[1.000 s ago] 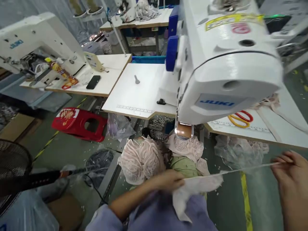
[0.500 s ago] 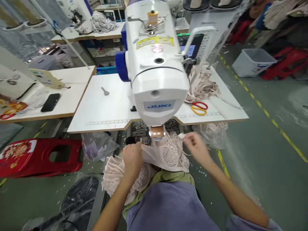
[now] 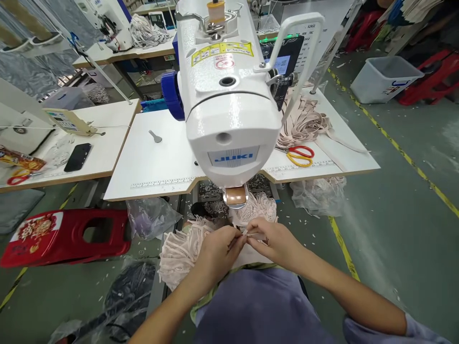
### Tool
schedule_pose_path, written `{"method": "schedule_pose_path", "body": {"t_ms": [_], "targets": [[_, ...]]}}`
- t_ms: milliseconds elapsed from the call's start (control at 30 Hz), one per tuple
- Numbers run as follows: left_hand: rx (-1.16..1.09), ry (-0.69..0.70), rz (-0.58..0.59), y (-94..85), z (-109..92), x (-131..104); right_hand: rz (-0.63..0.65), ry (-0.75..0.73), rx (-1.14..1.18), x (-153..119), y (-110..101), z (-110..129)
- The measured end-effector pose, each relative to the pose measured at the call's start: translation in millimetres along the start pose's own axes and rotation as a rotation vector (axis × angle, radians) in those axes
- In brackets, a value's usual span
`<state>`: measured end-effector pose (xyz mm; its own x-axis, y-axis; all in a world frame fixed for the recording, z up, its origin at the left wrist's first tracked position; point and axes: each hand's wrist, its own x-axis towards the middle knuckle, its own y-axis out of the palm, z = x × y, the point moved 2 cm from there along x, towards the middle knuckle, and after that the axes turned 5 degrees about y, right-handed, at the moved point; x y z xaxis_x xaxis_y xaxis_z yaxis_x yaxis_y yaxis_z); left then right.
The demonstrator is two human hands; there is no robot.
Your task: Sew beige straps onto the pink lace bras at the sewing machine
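My left hand [image 3: 222,249] and my right hand [image 3: 274,241] meet just in front of the sewing machine's [image 3: 231,138] needle end. Both are closed in a pinch, fingertips nearly touching, on a narrow pale part of a beige lace bra. My fingers cover most of that part, so its exact shape is hidden. Lace of the bra [image 3: 256,208] shows behind my hands, below the machine head. A gathered bundle of pale lace bras [image 3: 182,251] lies beside my left wrist.
Red-and-yellow scissors [image 3: 301,156] and a heap of beige straps [image 3: 303,124] lie on the right of the white table [image 3: 154,157]. A small grey tool [image 3: 155,136] rests at left. A red stool [image 3: 111,234] stands on the floor at left, a grey bin [image 3: 385,81] at right.
My right hand has come in from the right and my left hand has moved right and down, so they now meet. The spread bra band and cup are mostly covered now.
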<state>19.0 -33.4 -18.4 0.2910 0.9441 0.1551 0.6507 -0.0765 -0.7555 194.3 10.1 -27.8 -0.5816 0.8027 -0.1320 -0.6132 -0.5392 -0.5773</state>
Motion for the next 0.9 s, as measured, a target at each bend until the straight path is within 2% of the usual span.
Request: {"method": "schedule_pose_path", "body": {"t_ms": [100,167,233,300,433,500,567,600,667,733,900], "targets": [[0.196,0.116,-0.069,8.4,-0.3,-3.9,0.037,-0.031,-0.039,2.0,0.1,1.9],[0.265,0.176,-0.122,10.2,-1.1,-5.1,0.018,-0.071,-0.028,4.3,-1.7,3.7],[0.233,0.194,-0.147,8.4,-1.0,-4.8,-0.025,-0.071,0.034,6.7,-5.9,2.6],[0.130,0.173,-0.133,3.8,0.5,-4.0,-0.075,-0.011,0.159,8.0,-13.0,-3.4],[-0.012,0.119,-0.020,-7.5,1.5,-6.5,-0.231,0.119,0.452,3.8,-31.7,-19.7],[0.004,0.151,0.061,-12.0,-3.2,-9.5,-0.144,0.025,0.397,-0.2,-34.3,-17.0],[0.036,0.228,0.128,-15.2,-10.7,-11.5,0.061,-0.180,0.226,-4.9,-29.0,-5.7],[0.044,0.264,0.141,-16.6,-14.4,-11.6,0.146,-0.289,0.147,-7.4,-24.9,1.0],[0.020,0.290,0.139,-19.0,-19.0,-10.3,0.226,-0.453,0.045,-10.9,-17.0,12.4],[-0.051,0.241,0.111,-20.7,-18.6,-7.7,0.217,-0.536,-0.014,-11.7,-11.8,19.2],[-0.277,0.127,0.024,-22.7,-10.1,-6.0,0.093,-0.588,-0.091,-8.8,-7.1,21.8]]}}
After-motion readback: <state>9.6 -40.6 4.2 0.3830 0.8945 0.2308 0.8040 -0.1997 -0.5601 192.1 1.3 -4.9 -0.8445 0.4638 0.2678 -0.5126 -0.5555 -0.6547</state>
